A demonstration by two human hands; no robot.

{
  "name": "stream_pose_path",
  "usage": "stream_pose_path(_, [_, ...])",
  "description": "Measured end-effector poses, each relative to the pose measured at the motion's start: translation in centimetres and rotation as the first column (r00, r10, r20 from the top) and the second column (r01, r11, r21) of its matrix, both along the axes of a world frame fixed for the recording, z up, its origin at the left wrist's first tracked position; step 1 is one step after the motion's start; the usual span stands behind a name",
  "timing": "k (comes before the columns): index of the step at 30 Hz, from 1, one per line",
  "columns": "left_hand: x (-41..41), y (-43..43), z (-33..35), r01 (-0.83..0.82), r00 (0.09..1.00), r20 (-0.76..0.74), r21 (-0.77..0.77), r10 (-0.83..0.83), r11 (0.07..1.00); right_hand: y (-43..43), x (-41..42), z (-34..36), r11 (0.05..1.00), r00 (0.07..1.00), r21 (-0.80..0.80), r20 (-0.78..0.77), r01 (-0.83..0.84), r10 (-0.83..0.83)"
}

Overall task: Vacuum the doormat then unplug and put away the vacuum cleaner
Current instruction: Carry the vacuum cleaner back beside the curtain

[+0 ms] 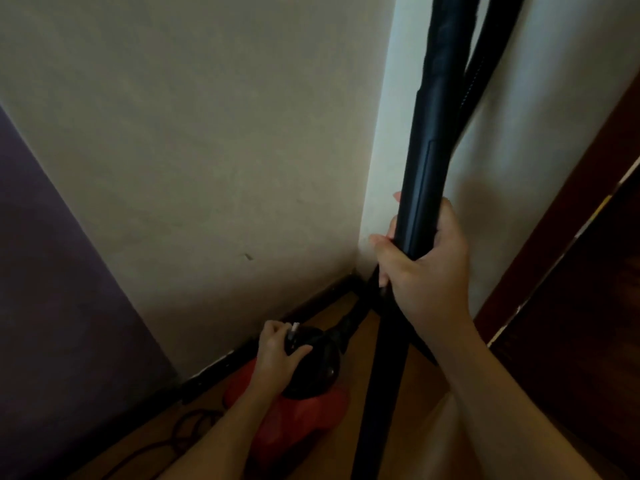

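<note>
A red and black vacuum cleaner [311, 407] sits on the floor in the corner of two walls. My left hand [277, 351] is on its black top, fingers curled around a small black part with a white tip at the handle. Upright in front of the corner stands the black vacuum tube [433, 133], and my right hand [426, 268] grips it around its lower part. A black ribbed hose [478, 64] hangs behind the tube near the top. Another stretch of hose [353, 317] leads from the cleaner body toward the corner. No doormat is in view.
Cream walls [207, 150] meet at the corner, with a dark skirting board [270, 344] along the wooden floor. A black cord [187, 427] lies looped on the floor at the left. A purple surface [52, 306] is at the left, a dark wooden door frame [571, 220] at the right.
</note>
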State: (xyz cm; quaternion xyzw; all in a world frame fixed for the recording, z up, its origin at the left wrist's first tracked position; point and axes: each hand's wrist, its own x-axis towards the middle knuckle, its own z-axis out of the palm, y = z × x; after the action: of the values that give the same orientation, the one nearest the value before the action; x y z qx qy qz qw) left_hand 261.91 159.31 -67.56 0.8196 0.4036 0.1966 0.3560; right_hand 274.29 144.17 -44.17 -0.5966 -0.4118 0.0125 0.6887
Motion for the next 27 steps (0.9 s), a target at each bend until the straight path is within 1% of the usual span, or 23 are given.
stream_pose_path(2, [0.2,0.3,-0.3,-0.008,1.000,-0.023,-0.057,0.007,0.998,-0.2,0.2,0.0,1.000,1.000,0.009,0.006,-0.003,0.003])
stream_pose_path(4, [0.3,0.6,0.3,0.003,0.998,-0.055,-0.210,-0.015,0.978,-0.4,0.3,0.0,1.000,1.000,0.019,0.017,-0.006,0.006])
stream_pose_path(6, [0.4,0.9,1.0,0.020,0.997,-0.062,-0.364,-0.045,0.931,-0.5,0.4,0.0,1.000,1.000,0.025,0.028,-0.007,0.006])
stream_pose_path(8, [0.6,1.1,1.1,0.021,0.994,-0.091,-0.423,-0.065,0.906,-0.7,0.6,0.0,0.999,0.999,0.033,0.033,0.004,-0.005])
stream_pose_path(10, [1.0,1.2,1.0,0.004,0.992,-0.112,-0.427,-0.057,0.904,-0.8,0.8,-0.1,0.999,0.999,0.037,0.030,0.012,-0.013])
stream_pose_path(13, [1.3,1.0,0.8,0.005,0.992,-0.118,-0.384,-0.054,0.923,-1.3,1.1,-0.1,0.999,1.000,0.049,0.020,0.012,-0.013])
stream_pose_path(16, [1.2,0.7,1.1,-0.005,0.986,-0.159,-0.348,-0.053,0.938,-1.9,0.9,-0.2,0.996,0.999,0.083,-0.025,-0.035,0.037])
stream_pose_path(19, [0.6,0.0,2.0,0.060,0.968,-0.211,-0.332,-0.136,0.942,-2.4,0.4,0.0,0.990,0.991,0.083,-0.067,-0.114,0.120])
stream_pose_path(21, [-0.1,-0.6,2.6,0.095,0.958,-0.228,-0.325,-0.176,0.941,-2.4,0.1,0.3,0.988,0.988,0.076,-0.067,-0.132,0.137])
stream_pose_path(24, [-1.2,-1.4,3.5,0.090,0.961,-0.225,-0.297,-0.161,0.951,-2.4,-0.1,1.1,0.988,0.986,0.081,-0.089,-0.132,0.139])
stream_pose_path(27, [-2.3,-2.1,4.8,0.058,0.974,-0.187,-0.331,-0.126,0.942,-2.6,0.0,2.2,0.987,0.983,0.077,-0.108,-0.138,0.146])
